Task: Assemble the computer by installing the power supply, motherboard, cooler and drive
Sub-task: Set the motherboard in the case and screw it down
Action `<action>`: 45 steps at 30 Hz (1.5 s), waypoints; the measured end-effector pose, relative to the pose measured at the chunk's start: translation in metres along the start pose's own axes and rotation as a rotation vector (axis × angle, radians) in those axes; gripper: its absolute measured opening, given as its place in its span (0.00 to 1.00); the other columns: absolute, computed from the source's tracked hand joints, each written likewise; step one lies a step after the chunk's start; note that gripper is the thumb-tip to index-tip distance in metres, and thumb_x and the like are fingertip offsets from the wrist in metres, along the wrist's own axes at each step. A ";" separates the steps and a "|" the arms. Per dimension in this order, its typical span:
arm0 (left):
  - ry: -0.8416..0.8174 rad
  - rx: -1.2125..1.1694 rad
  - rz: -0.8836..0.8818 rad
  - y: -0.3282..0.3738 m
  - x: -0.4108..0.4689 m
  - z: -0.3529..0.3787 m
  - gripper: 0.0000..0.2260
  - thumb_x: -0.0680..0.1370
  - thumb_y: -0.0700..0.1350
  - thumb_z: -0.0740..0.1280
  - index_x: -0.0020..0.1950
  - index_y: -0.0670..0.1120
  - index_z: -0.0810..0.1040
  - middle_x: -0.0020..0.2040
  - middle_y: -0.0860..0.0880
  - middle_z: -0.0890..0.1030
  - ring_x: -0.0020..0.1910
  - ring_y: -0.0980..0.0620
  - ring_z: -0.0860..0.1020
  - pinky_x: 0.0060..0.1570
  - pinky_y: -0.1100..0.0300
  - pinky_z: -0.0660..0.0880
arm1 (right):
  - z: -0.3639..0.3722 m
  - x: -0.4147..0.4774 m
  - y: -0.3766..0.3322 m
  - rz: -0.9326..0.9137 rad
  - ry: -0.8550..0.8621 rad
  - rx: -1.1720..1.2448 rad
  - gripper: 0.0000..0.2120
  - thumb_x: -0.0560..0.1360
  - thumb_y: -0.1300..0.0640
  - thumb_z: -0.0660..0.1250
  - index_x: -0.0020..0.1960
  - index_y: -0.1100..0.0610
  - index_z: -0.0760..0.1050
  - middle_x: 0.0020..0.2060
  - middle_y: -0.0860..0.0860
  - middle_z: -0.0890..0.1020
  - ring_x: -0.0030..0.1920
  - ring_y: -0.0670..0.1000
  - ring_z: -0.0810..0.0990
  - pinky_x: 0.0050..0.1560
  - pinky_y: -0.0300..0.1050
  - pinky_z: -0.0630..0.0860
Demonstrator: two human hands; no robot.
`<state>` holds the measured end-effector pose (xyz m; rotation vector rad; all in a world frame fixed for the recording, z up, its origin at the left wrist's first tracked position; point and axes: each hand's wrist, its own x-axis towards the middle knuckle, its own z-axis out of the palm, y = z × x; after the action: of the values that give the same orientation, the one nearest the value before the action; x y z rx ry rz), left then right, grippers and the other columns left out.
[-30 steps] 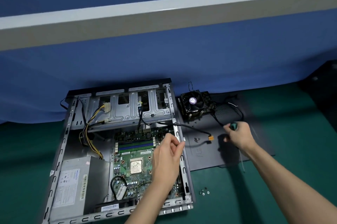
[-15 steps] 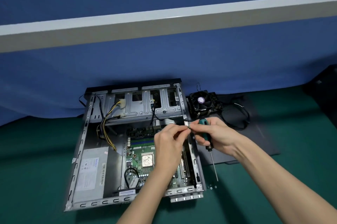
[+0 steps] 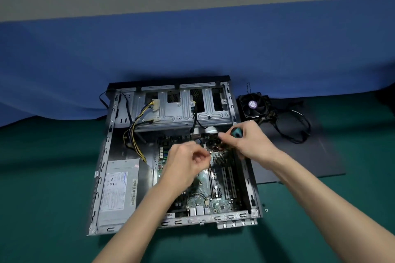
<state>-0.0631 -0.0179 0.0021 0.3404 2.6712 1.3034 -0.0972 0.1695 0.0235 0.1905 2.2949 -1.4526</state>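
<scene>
The open computer case [image 3: 102,177] lies flat on the green mat. Inside it, the grey power supply [image 3: 119,190] sits at the left and the green motherboard [image 3: 220,188] at the right. My left hand [image 3: 186,164] hovers over the board with thumb and fingertips pinched on what looks like a small screw, blurred. My right hand [image 3: 254,145] grips the teal-handled screwdriver [image 3: 236,132] near the board's far right corner; its shaft is hidden. The black cooler [image 3: 255,105] rests outside the case on the side panel [image 3: 310,155].
The metal drive cage [image 3: 181,108] spans the far end of the case, with yellow and black cables [image 3: 136,132] running to its left. Loose screws [image 3: 266,209] lie on the mat by the case's near right corner. A blue cloth wall stands behind.
My right hand has picked up the screwdriver from the side panel and carried it over the motherboard. My left hand has stayed over the board, and the two hands met briefly.
</scene>
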 end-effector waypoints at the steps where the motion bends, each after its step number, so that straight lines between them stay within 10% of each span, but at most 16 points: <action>1: -0.154 0.040 -0.064 -0.008 -0.001 0.005 0.03 0.73 0.39 0.73 0.43 0.46 0.84 0.38 0.55 0.80 0.35 0.60 0.77 0.40 0.71 0.75 | 0.001 0.004 0.004 -0.039 0.121 -0.226 0.17 0.76 0.50 0.69 0.38 0.64 0.75 0.26 0.50 0.74 0.28 0.51 0.73 0.30 0.42 0.70; 4: -0.551 0.150 -0.222 -0.027 -0.003 0.028 0.06 0.73 0.40 0.72 0.39 0.50 0.80 0.38 0.54 0.80 0.37 0.59 0.79 0.44 0.66 0.79 | 0.010 0.009 0.019 -0.080 0.387 -0.622 0.13 0.78 0.47 0.64 0.42 0.57 0.75 0.33 0.52 0.78 0.40 0.59 0.78 0.37 0.48 0.71; 11: -0.886 0.348 -0.144 -0.043 0.004 0.076 0.07 0.74 0.31 0.67 0.44 0.42 0.78 0.41 0.49 0.81 0.42 0.52 0.82 0.48 0.54 0.80 | 0.031 0.012 0.043 -0.402 0.719 -0.788 0.13 0.71 0.59 0.73 0.34 0.59 0.71 0.23 0.52 0.74 0.20 0.58 0.72 0.27 0.38 0.57; 27: -0.934 0.592 0.109 -0.050 0.003 0.095 0.07 0.70 0.42 0.73 0.34 0.49 0.77 0.47 0.55 0.70 0.52 0.51 0.62 0.72 0.46 0.52 | 0.032 0.016 0.048 -0.458 0.760 -0.708 0.12 0.71 0.61 0.72 0.34 0.60 0.71 0.24 0.52 0.73 0.19 0.56 0.70 0.23 0.38 0.61; 36: -0.911 0.579 -0.012 -0.045 0.000 0.098 0.08 0.69 0.37 0.71 0.35 0.46 0.75 0.53 0.50 0.71 0.64 0.47 0.61 0.74 0.44 0.49 | 0.033 0.017 0.049 -0.465 0.775 -0.706 0.11 0.71 0.61 0.71 0.34 0.60 0.71 0.23 0.52 0.73 0.19 0.56 0.70 0.25 0.38 0.60; 45: -0.872 0.529 -0.055 -0.051 -0.001 0.104 0.07 0.68 0.39 0.72 0.35 0.50 0.78 0.43 0.55 0.69 0.48 0.53 0.63 0.59 0.51 0.66 | 0.032 0.016 0.048 -0.476 0.763 -0.691 0.11 0.72 0.61 0.70 0.34 0.61 0.71 0.24 0.52 0.73 0.19 0.57 0.70 0.23 0.40 0.63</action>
<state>-0.0450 0.0306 -0.1019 0.6918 2.1524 0.2619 -0.0866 0.1607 -0.0349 -0.0280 3.5102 -0.7072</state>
